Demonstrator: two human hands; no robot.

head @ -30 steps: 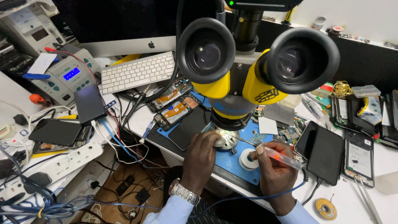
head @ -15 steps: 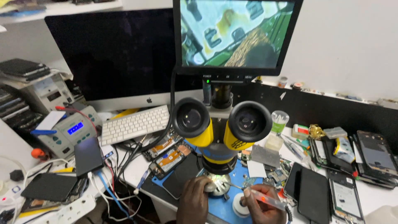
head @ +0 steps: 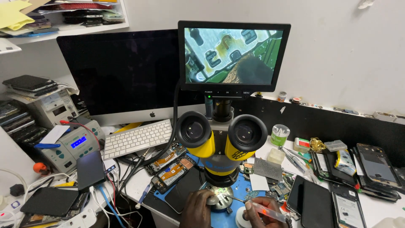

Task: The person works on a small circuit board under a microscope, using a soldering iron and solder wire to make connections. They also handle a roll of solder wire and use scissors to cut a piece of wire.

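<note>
Two hands work at the near edge of the bench, both cut off by the bottom of the view. The left hand (head: 197,207) curls loosely over a small lit round holder (head: 220,197) under the yellow microscope (head: 219,145); whether its fingers pinch anything I cannot tell. The right hand (head: 259,213) grips a clear pen-like tool (head: 263,210) with a red glow inside, its thin tip reaching toward the lit spot on the blue mat (head: 247,192). As for containers, a small green-and-white tub (head: 279,135) stands lidded near the back edge, so its contents are hidden, and a pale shallow box (head: 276,156) beside it looks blurred inside. The piece under the lens is too small to read directly; the small monitor (head: 234,55) above shows it enlarged as green board with metal parts. Opened phones (head: 168,169) lie left of the mat, more phones (head: 375,169) toward the right edge. Compared with half a second ago, the view has tipped upward: the hands sit lower and show less, while the monitor and the shelf (head: 63,25) show more.
</note>
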